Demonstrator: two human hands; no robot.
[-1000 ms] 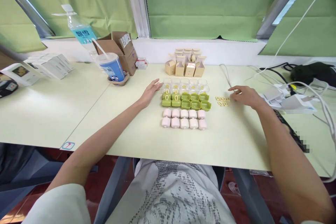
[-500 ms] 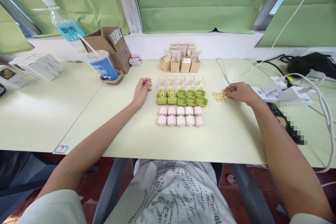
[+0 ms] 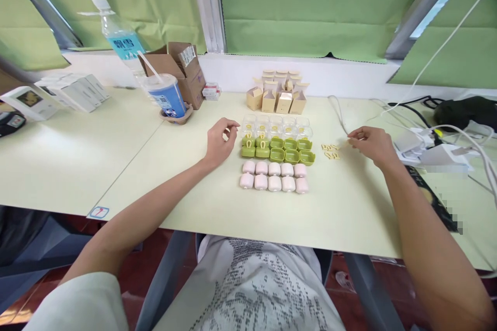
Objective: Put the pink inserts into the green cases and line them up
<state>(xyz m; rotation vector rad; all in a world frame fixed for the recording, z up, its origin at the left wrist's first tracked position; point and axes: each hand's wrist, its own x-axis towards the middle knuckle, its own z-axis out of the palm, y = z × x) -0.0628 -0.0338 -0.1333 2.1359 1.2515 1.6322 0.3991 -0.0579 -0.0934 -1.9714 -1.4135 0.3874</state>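
Note:
My right hand (image 3: 370, 145) pinches a small yellow plastic loop (image 3: 347, 141) between thumb and fingertips, just above the table. Left of it lie several more yellow loops (image 3: 331, 151) in two short rows. My left hand (image 3: 221, 142) hovers at the left end of the clear plastic cases (image 3: 275, 126), thumb and forefinger curled together, with nothing visible between them. In front of those stand green cases (image 3: 277, 154); the leftmost are covered and carry yellow loops, while the others are hollow side up. Nearest me are two rows of pale pink and white rounded caps (image 3: 274, 183).
Small open cartons (image 3: 269, 101) stand by the wall. At left are a blue drink cup (image 3: 169, 98), a water bottle (image 3: 123, 44), a brown cardboard box (image 3: 190, 75) and white boxes (image 3: 73, 92). White chargers and cables (image 3: 438, 150) crowd the right side.
My right hand has lifted away from the loop rows, carrying one yellow loop to the right. My left hand has come nearer the clear cases, its fingers curling. The view has shifted slightly left.

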